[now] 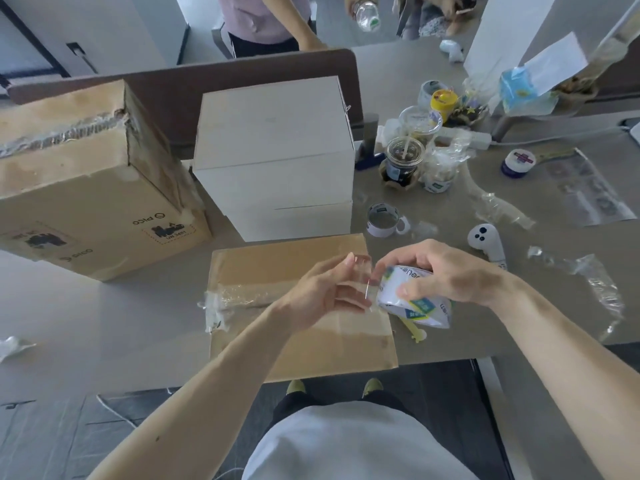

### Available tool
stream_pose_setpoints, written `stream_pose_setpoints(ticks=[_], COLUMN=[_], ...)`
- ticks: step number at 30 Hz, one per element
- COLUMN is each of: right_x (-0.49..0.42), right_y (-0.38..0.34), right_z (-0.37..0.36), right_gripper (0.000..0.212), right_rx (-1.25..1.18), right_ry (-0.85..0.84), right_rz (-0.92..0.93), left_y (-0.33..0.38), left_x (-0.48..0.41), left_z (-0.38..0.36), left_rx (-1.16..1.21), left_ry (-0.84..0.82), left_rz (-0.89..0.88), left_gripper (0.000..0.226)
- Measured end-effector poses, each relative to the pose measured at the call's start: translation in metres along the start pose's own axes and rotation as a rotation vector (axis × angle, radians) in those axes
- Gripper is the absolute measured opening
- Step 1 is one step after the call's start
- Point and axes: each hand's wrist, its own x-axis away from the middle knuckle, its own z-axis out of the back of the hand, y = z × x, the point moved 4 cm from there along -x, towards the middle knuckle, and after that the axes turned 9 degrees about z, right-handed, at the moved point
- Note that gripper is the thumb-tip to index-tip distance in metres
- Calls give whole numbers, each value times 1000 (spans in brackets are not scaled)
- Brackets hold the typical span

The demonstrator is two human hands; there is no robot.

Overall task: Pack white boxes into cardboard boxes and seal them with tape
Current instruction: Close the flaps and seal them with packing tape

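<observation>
On the grey table (104, 323), far left edge: a crumpled white scrap (10, 346). Next to it, big cardboard box (86, 188), printed labels on the near face, rough clear tape along its top seam. Just right of that, stack of white boxes (273, 157), not packed, standing behind the work piece and against a dark divider panel (173, 84).

Centre front: small cardboard box (277, 258), flaps closed, overhanging the near table edge. Clear tape seam (239, 296) runs across its top and wraps messily over its left edge.

Above that box, left hand (325, 289) pinches the free end of a clear tape strip (363, 268) at thumb and fingertips, other fingers loosely extended. The strip runs a short way right to the tape roll (412, 299). Right hand (446, 271) grips the roll, fingers curled over the top, thumb on the near side. Roll sits just off the box's right edge, in the air. A yellow plastic piece (414, 329) pokes out below it.

Behind the hands: spare tape roll (382, 220) lying on the table. Further back, a cluster of drink cups (403, 161). Right of the hands: white controller (485, 240), purple-lidded jar (518, 163), crumpled clear plastic (595, 282) near the right edge.

Top of frame: a second person (263, 19) behind the divider, detail cut off.
</observation>
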Motion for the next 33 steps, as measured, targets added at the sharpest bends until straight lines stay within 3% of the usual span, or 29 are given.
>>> stream_pose_setpoints(ticks=[2, 4, 6, 9, 12, 16, 18, 20, 23, 33], right_x=[-10, -19, -28, -44, -63, -97, -116, -134, -158, -196], right_y=[-5, -8, -9, -8, -9, -12, -8, -5, -7, -11], right_z=[-12, -21, -30, -45, -57, -76, -89, -104, -124, -151], right_gripper=[36, 35, 35, 43, 62, 32, 52, 66, 63, 62], right_rx=[6, 28, 83, 164, 270, 459, 652, 695, 637, 515], right_ry=[-12, -19, -28, -36, 22, 168, 212, 227, 218, 178], right_rz=[13, 15, 8, -50, -81, -34, -61, -29, 81, 54], left_y=[0, 1, 1, 1, -2, -8, -12, -20, -38, -71], left_x=[12, 22, 33, 54, 77, 106, 119, 129, 146, 145], left_z=[4, 12, 26, 53, 80, 121, 144, 167, 202, 248], left_rx=[12, 15, 13, -59, -136, -241, -253, -251, -238, -78], left_ry=[-59, -18, 126, 353, 541, 713, 778, 837, 957, 922], left_rz=[2, -50, -115, -203, -220, -171, -136, -91, -53, -23], left_gripper=[62, 36, 18, 13, 15, 14, 15, 15, 18, 17])
